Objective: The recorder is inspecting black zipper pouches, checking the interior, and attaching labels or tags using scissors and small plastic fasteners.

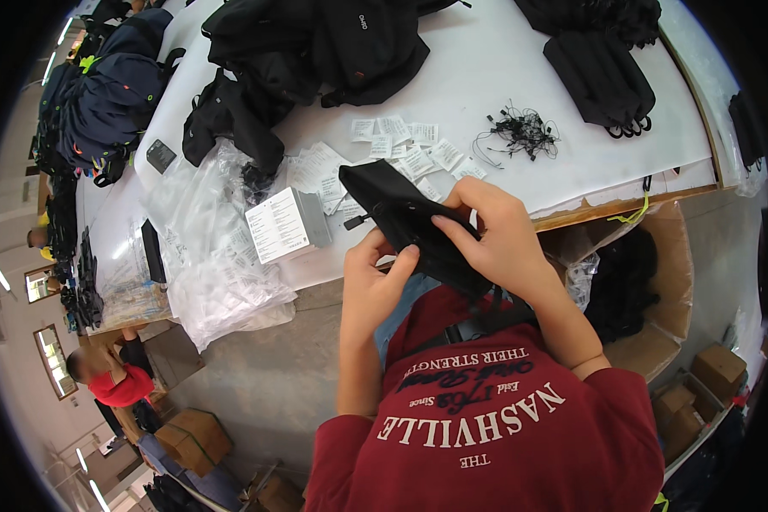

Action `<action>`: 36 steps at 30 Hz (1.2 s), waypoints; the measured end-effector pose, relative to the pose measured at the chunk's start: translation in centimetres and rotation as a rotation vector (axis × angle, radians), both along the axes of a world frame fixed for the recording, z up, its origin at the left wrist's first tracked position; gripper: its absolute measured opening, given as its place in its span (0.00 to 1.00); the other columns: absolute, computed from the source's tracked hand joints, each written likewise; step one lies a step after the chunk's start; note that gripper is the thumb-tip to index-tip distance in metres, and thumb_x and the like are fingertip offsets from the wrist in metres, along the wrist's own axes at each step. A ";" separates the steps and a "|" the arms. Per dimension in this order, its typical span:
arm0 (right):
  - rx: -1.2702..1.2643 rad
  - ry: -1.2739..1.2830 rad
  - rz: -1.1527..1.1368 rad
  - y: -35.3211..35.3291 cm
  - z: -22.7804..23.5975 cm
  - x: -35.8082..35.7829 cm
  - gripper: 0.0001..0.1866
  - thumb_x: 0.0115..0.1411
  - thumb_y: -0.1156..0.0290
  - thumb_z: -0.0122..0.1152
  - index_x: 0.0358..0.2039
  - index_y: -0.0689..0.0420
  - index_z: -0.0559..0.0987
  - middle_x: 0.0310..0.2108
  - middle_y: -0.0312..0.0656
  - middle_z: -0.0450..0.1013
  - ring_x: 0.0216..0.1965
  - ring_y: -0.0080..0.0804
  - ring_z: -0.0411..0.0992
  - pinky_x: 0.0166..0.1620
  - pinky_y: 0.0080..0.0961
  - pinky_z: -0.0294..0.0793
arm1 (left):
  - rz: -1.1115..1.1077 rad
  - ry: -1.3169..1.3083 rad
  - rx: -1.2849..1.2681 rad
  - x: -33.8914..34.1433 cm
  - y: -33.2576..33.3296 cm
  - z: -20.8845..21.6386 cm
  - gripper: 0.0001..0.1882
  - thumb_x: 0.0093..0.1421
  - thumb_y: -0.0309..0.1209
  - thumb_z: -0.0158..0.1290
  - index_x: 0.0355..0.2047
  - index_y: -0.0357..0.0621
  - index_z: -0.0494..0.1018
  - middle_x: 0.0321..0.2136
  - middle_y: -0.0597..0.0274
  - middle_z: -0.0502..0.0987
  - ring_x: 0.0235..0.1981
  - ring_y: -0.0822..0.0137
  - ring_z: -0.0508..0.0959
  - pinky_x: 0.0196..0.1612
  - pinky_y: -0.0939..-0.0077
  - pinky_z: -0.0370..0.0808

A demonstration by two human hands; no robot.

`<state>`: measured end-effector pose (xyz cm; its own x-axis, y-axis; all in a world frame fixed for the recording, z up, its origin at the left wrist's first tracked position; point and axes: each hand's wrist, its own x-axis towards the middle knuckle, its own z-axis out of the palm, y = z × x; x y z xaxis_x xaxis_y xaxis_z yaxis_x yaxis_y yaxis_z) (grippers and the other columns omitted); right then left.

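A black fabric pouch [401, 213] is held up in front of my chest, over the table's near edge. My left hand [378, 280] pinches its lower left side between thumb and fingers. On the other side, my right hand [497, 229] grips the upper right edge, with the thumb lying on the dark cloth. A small black tab [355, 223] sticks out from the pouch's left side. The pouch's lower end hangs toward my maroon shirt and blends with dark straps there.
Loose white printed labels [418, 160] lie beyond the pouch, beside a white card stack [283, 226] and clear plastic bags [205, 247]. Farther off are tangled black strings [525, 135], black bags [316, 51] and black pouches [602, 81]. An open cardboard box [670, 290] stands below right; a person [119, 380] sits at left.
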<state>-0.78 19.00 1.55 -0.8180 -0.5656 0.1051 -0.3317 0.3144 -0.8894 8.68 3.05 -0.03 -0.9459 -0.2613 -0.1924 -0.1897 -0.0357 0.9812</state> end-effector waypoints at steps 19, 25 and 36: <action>0.064 -0.124 -0.023 -0.9 -0.1 0.5 0.11 0.49 0.69 0.64 0.24 0.59 0.70 0.14 0.39 0.64 0.17 0.36 0.67 0.23 0.30 0.64 | -0.066 0.165 -0.162 0.2 0.7 0.2 0.08 0.54 0.23 0.53 0.32 0.30 0.72 0.26 0.61 0.75 0.28 0.75 0.74 0.32 0.82 0.74; 0.120 -0.042 -0.003 -0.6 -1.3 0.0 0.13 0.50 0.65 0.64 0.23 0.59 0.70 0.14 0.41 0.65 0.16 0.39 0.66 0.23 0.31 0.64 | -0.067 0.125 -0.274 0.1 0.2 0.6 0.06 0.51 0.23 0.53 0.29 0.32 0.70 0.19 0.64 0.69 0.23 0.76 0.69 0.29 0.81 0.71; 0.084 -0.181 0.109 0.6 0.0 -0.8 0.12 0.52 0.70 0.61 0.24 0.62 0.68 0.14 0.44 0.63 0.17 0.36 0.60 0.23 0.28 0.61 | 0.103 0.072 -0.319 0.2 -0.4 0.1 0.11 0.48 0.21 0.51 0.21 0.37 0.57 0.15 0.66 0.58 0.22 0.77 0.60 0.25 0.80 0.61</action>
